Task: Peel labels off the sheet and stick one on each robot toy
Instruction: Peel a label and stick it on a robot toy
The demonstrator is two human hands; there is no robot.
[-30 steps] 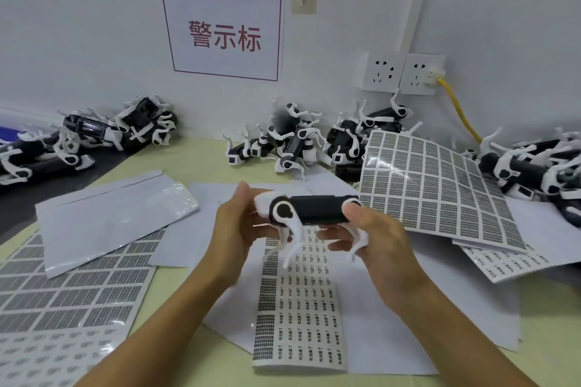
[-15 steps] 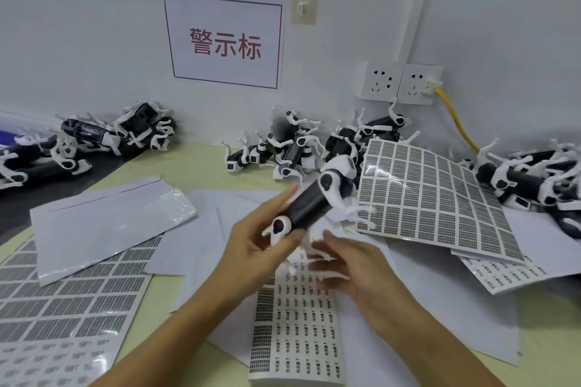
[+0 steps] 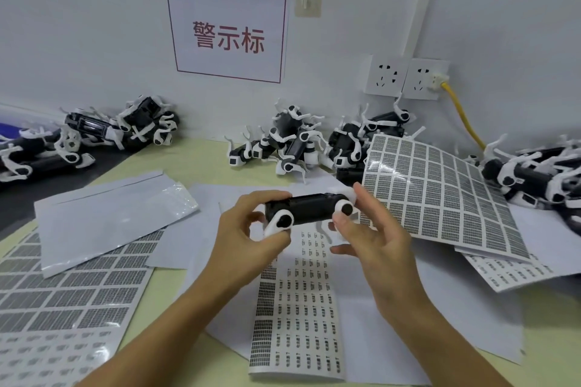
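robot toy (image 3: pixel 309 207) horizontal, long axis left-right

Toy heaps (image 3: pixel 284 144) along the back wall (image 3: pixel 94 41)

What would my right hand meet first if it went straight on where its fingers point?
The robot toy: the right hand pinches its end. Past that, probably the toy pile behind it, though depth is unclear.

I work in a small factory workshop, at a labelling station. Heaps of identical black-and-white toys (image 3: pixel 292 141) lie along the wall at the back of my counter (image 3: pixel 195 163), and label sheets (image 3: pixel 440 195) cover most of it. A printed sign (image 3: pixel 228 34) with red characters hangs on the bare wall, near sockets (image 3: pixel 405 78) with a yellow cable (image 3: pixel 462 116) plugged in.
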